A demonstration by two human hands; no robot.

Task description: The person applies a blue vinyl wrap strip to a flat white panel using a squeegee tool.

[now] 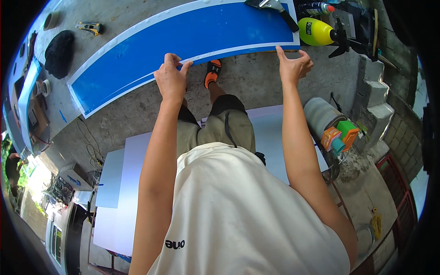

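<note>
The blue sheet lies on the tabletop; probably light, flexible, easily creased. Hold the near edge: left hand fingers pinch it; right hand fingers stand parted there.

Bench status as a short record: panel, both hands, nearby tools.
Panel: blue, white border, curved
Left hand: at panel's near edge, thumb and fingertips close together; firmness of grip unclear
Right hand: at near edge by panel's right end, thumb and fingers spread
On panel: black-handled tool, right end
Right of panel: yellow bottle
Beyond panel, left: cutter
</note>
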